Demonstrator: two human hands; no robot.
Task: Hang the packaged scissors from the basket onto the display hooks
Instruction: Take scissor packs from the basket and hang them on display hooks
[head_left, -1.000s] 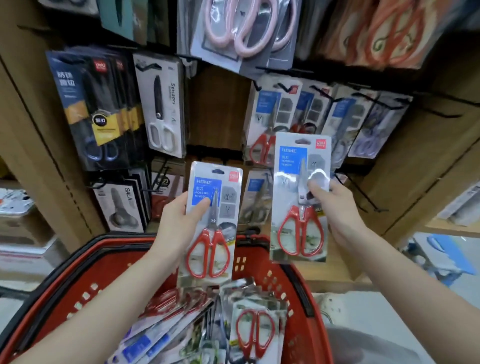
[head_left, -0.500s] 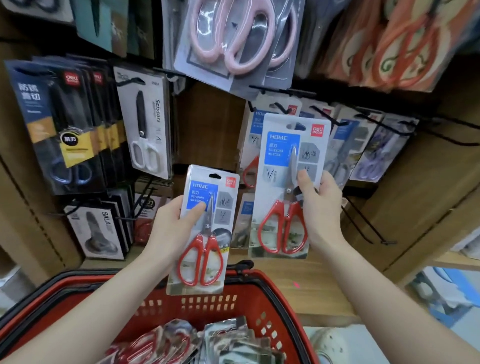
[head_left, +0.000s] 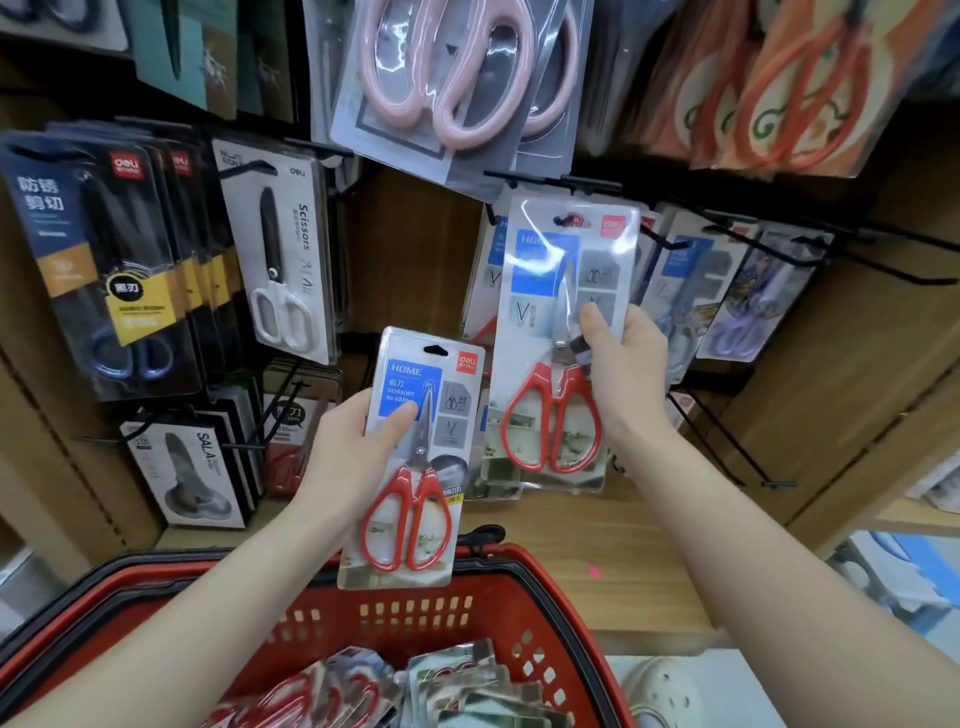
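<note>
Shelving (head_left: 415, 249) of pale wood fills the head camera's view, its back panel hung with rows of carded scissors on black wire hooks. Below it, a red shopping basket (head_left: 415, 618) with a black rim sits close to the person and holds a loose heap of packaged scissors (head_left: 467, 691) with red handles. On the display, dark packs (head_left: 98, 260) crowd the left side, a white-handled pair (head_left: 283, 260) hangs just beside them, and a large pink-handled pair (head_left: 447, 88) hangs top centre. The right hand (head_left: 623, 374) holds the larger red-handled pack (head_left: 556, 291) upright in front of a row of matching blue-labelled packs (head_left: 691, 280), thumb pressed on the clear front, fingers curled round its right edge. The left hand (head_left: 348, 457) grips a smaller red-handled pack (head_left: 415, 467) lower down, above the basket's far rim and slightly tilted, thumb on the blue label, fingers hidden behind the card. The larger pack's top edge lies just under a black hook (head_left: 550, 182). Whether its hang hole (head_left: 571, 221) has reached the wire cannot be told. A bare black hook (head_left: 727, 447) juts from the panel at lower right
</note>
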